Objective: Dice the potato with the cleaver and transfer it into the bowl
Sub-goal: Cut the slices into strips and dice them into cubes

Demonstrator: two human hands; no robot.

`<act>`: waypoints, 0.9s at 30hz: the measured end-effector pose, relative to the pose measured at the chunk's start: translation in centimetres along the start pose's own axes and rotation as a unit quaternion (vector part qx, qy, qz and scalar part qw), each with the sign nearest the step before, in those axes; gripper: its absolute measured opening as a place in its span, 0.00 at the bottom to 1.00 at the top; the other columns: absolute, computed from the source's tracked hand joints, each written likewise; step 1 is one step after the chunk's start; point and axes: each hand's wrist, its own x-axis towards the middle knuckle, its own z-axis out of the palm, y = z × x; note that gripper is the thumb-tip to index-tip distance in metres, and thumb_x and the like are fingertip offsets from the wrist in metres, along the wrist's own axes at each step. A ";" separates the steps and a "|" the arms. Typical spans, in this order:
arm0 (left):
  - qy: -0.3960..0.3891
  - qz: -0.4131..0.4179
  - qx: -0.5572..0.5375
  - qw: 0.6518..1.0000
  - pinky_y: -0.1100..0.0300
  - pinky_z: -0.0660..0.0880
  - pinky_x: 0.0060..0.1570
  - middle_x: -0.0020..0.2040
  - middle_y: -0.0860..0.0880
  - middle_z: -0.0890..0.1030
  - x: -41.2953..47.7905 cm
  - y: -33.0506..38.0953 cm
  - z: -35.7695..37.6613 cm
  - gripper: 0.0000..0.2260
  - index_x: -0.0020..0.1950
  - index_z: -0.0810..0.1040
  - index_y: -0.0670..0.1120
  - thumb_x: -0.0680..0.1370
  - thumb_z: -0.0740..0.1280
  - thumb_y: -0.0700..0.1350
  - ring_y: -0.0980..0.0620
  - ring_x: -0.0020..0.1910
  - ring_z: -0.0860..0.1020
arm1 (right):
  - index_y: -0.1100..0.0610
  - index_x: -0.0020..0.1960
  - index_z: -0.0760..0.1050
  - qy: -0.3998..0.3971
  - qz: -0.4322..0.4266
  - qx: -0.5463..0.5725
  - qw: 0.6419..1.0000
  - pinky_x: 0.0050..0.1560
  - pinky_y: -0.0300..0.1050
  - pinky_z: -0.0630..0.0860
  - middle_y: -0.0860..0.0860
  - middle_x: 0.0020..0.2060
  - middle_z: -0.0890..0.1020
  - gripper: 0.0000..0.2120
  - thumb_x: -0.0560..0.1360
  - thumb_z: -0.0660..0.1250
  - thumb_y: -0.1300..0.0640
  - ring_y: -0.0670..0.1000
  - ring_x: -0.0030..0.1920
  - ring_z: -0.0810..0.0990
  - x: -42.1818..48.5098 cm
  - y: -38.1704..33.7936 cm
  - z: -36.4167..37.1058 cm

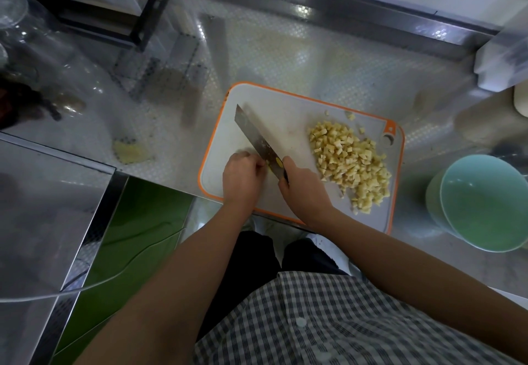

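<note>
Right hand [303, 190] grips a cleaver [258, 140]; left hand [243, 174] pinches a potato piece [268, 164] on a board [285, 119], dice [350, 159] beside it, bowl [483, 203] nearby.

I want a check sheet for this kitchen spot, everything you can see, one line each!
Surface: shiny metal counter with an orange-rimmed cutting board on it.
Job's things: diced potato heaped on the board's right side; green bowl empty, right of the board.
Clutter: pale scrap on the counter, left of the board.
Hands: right hand grips the cleaver; left hand pinches a last small potato bit beside the blade.
Cables: nothing seen.
Surroundings: black rack at the back left; green floor below.
</note>
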 end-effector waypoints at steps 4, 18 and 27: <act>-0.011 0.024 -0.035 0.999 0.57 0.70 0.43 0.41 0.45 0.80 -0.2 -0.4 -0.3 0.05 0.44 0.85 0.48 0.72 0.69 0.43 0.45 0.45 0.76 | 0.59 0.50 0.64 0.042 0.039 0.064 0.996 0.28 0.50 0.66 0.54 0.29 0.70 0.05 0.79 0.59 0.59 0.59 0.30 0.72 0.1 0.9 -0.4; 0.036 -0.071 -0.057 0.995 0.59 0.69 0.42 0.43 0.48 0.82 -1.3 -0.1 -1.0 0.06 0.48 0.81 0.46 0.74 0.66 0.43 0.47 0.44 0.79 | 0.59 0.49 0.64 -0.017 -0.013 0.111 0.994 0.27 0.47 0.59 0.50 0.28 0.67 0.05 0.79 0.59 0.58 0.52 0.27 0.67 -1.5 0.6 -0.3; -0.014 -0.014 -0.062 0.998 0.59 0.68 0.43 0.43 0.46 0.81 -1.4 0.9 -0.2 0.05 0.46 0.80 0.44 0.74 0.65 0.40 0.47 0.44 0.78 | 0.59 0.46 0.65 0.059 0.124 0.118 0.983 0.28 0.48 0.66 0.57 0.31 0.74 0.06 0.79 0.60 0.58 0.57 0.30 0.74 -2.0 5.2 -2.7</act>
